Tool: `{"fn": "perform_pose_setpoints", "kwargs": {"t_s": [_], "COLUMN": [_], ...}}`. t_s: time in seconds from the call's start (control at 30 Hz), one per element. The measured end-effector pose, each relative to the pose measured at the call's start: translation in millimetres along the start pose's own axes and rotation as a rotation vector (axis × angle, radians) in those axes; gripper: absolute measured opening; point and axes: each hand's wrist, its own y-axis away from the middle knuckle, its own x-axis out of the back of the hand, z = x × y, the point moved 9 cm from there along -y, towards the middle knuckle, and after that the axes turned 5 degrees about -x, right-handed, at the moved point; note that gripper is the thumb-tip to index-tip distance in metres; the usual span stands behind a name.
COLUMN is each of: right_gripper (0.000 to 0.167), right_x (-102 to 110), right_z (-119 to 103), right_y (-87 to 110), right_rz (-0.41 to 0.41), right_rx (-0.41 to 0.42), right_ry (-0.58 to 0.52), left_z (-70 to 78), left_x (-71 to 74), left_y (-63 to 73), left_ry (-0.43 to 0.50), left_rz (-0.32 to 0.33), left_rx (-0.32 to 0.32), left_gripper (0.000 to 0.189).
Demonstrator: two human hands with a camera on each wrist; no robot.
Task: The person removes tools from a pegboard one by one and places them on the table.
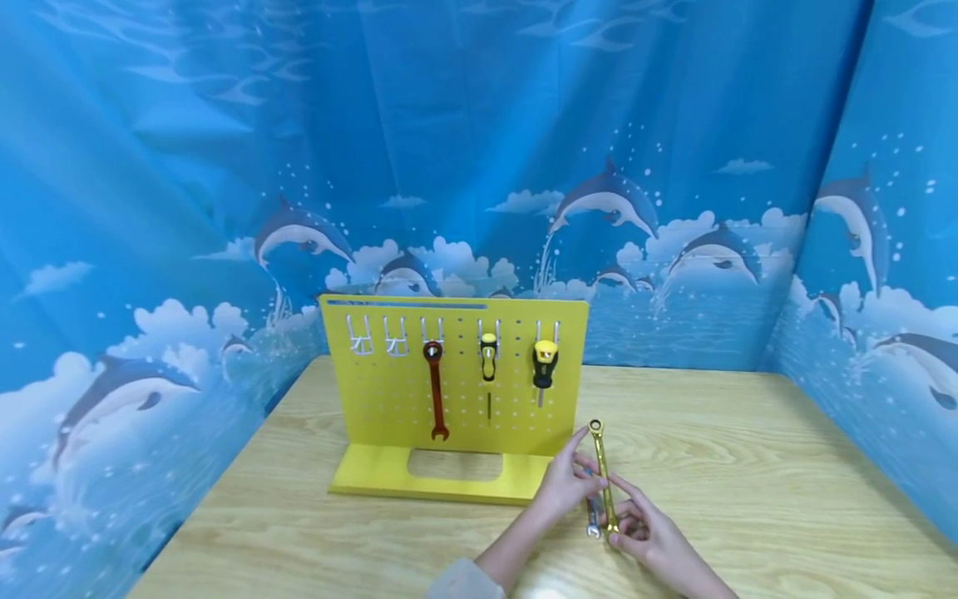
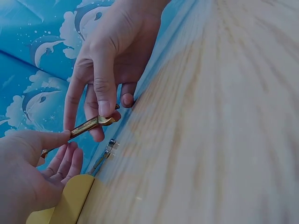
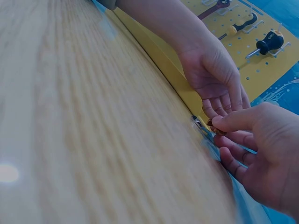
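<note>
A gold combination wrench (image 1: 603, 474) is held above the table between both hands, ring end up and away in the head view. My left hand (image 1: 563, 482) pinches its shaft, with the thumb on top and fingers beneath in the left wrist view. At the open-jawed end, my right hand (image 1: 649, 537) pinches it between thumb and fingers. Beneath lies a silver wrench (image 1: 593, 524) on the table, partly covered by the hands; its end (image 2: 110, 145) shows beside the board's base in the left wrist view. Most of the gold wrench is hidden by fingers in the right wrist view.
A yellow pegboard (image 1: 397, 391) stands left of the hands on its base (image 1: 374, 474). From its hooks hang a red wrench (image 1: 437, 395), a slim screwdriver (image 1: 489, 358) and a stubby-handled screwdriver (image 1: 545, 366). Two hooks (image 1: 361, 341) at left hold nothing. A dolphin-print curtain (image 1: 464, 150) surrounds the wooden table (image 1: 718, 449).
</note>
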Motion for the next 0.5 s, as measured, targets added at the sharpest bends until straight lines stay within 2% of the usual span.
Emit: {"fn": "perform_pose_setpoints", "kwargs": {"t_s": [0.27, 0.5], "right_gripper": [0.072, 0.072], "right_x": [3, 2], "right_z": [8, 11], "right_y": [0.6, 1.1], "right_rz": [0.05, 0.053], "right_rx": [-0.058, -0.087], "right_ry": [0.01, 0.026], "left_z": [-1.7, -6.7], "left_x": [-4.7, -6.3], "left_y": [-2.7, -3.4], "left_ry": [-0.038, -0.052], "left_rz": [-0.008, -0.007], "left_rx": [-0.027, 0.016], "left_gripper": [0.08, 0.081]}}
